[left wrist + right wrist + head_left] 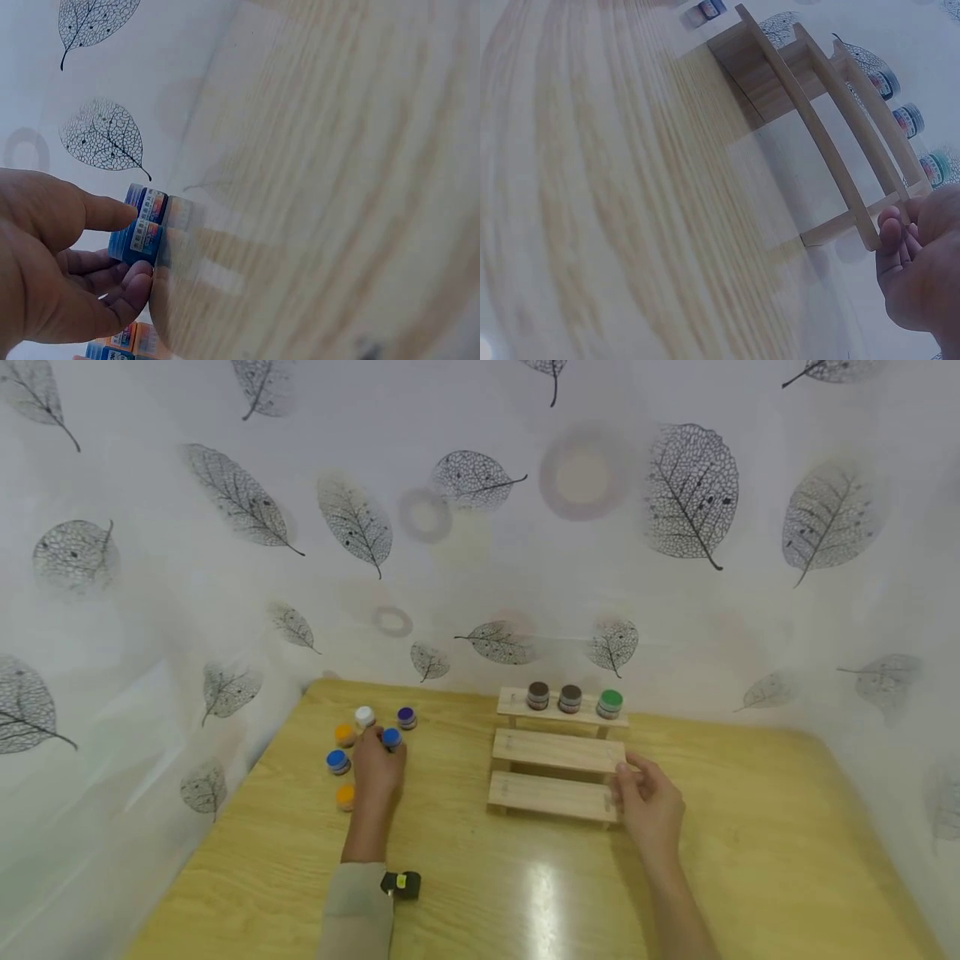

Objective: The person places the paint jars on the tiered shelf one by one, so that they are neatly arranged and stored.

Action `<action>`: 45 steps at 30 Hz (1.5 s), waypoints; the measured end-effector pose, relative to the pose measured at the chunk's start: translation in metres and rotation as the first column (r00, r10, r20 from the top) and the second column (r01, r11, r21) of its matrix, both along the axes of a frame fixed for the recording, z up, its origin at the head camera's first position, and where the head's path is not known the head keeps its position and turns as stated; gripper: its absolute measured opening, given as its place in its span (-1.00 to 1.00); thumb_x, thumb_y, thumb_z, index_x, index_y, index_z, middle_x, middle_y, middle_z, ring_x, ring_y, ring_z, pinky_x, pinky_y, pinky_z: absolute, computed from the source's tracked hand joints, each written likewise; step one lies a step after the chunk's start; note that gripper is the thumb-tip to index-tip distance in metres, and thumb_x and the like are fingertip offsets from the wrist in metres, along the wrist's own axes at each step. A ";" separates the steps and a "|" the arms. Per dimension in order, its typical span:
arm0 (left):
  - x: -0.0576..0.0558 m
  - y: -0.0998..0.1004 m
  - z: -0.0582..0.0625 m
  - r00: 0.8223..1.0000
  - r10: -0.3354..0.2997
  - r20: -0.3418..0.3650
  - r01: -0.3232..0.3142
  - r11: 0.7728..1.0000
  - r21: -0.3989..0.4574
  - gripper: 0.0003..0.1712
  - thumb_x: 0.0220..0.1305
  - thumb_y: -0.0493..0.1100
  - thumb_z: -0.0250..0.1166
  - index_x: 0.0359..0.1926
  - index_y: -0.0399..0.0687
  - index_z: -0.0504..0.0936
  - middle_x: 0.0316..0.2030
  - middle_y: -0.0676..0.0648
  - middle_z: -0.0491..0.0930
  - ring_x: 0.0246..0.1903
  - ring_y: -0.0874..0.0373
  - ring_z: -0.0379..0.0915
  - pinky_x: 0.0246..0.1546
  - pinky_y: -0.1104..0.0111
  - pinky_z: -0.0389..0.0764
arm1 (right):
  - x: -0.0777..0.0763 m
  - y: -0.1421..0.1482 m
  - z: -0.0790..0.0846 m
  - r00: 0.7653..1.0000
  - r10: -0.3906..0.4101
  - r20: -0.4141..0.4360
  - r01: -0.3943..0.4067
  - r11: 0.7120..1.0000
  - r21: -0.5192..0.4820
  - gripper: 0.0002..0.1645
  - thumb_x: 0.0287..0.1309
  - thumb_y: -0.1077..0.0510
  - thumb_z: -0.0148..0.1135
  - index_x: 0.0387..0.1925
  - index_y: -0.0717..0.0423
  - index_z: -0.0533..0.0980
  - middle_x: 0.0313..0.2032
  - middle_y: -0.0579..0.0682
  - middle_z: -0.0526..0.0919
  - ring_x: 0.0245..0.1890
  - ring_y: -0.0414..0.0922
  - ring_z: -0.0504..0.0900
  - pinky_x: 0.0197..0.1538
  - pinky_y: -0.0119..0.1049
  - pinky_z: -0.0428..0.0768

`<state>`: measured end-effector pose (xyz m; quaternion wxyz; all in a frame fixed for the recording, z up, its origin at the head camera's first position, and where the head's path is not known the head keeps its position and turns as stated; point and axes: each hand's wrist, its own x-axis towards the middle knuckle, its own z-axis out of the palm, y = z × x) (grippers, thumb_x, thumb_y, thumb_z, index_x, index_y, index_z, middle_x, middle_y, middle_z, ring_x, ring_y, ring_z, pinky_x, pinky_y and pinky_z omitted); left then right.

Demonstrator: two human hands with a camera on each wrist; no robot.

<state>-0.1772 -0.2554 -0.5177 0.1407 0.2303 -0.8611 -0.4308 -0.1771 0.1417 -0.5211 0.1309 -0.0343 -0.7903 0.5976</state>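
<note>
My left hand holds a small blue-lidded paint jar between thumb and fingers on the left of the table. In the left wrist view that blue jar is upright close over the wood, with a darker jar right behind it. My right hand grips the right end of a three-tier wooden rack. Thumb and fingertips pinch around the ends of its lower shelves in the right wrist view. On the top shelf stand two brown-lidded jars and a green-lidded jar.
Around my left hand stand a white-lidded jar, a purple-lidded jar, another blue-lidded jar and two orange-lidded jars. A leaf-patterned sheet hangs behind and beside the wooden table.
</note>
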 end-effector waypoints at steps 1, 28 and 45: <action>0.000 -0.001 0.000 1.000 0.000 -0.002 0.000 1.000 -0.004 -0.45 0.49 -0.28 0.25 0.36 -0.51 0.38 0.27 -0.50 0.45 0.32 -0.36 0.37 0.42 -0.13 0.39 | 0.000 0.000 0.000 1.000 -0.001 0.004 0.001 1.000 -0.004 -0.63 0.52 0.14 0.27 0.19 0.28 0.61 -0.33 0.24 0.74 -0.55 -0.27 0.66 -0.54 -0.48 0.64; -0.003 0.027 0.011 0.970 -0.243 0.020 0.242 0.970 0.036 -0.54 0.47 -0.18 0.39 0.27 -0.30 0.57 0.06 -0.28 0.67 0.02 -0.12 0.65 0.00 0.06 0.73 | 0.000 0.002 -0.001 1.000 0.008 0.008 -0.008 1.000 0.003 -0.63 0.54 0.14 0.25 0.20 0.29 0.61 -0.31 0.25 0.76 -0.53 -0.28 0.67 -0.50 -0.48 0.66; 0.003 0.076 0.053 0.893 -0.438 -0.105 0.428 0.897 -0.107 -0.54 0.50 -0.15 0.35 0.32 -0.22 0.57 0.17 -0.20 0.62 0.12 -0.12 0.59 0.11 0.00 0.65 | -0.001 0.003 -0.001 0.999 0.029 -0.023 -0.029 1.000 0.010 -0.64 0.54 0.16 0.24 0.18 0.32 0.61 -0.32 0.25 0.76 -0.52 -0.27 0.68 -0.49 -0.48 0.67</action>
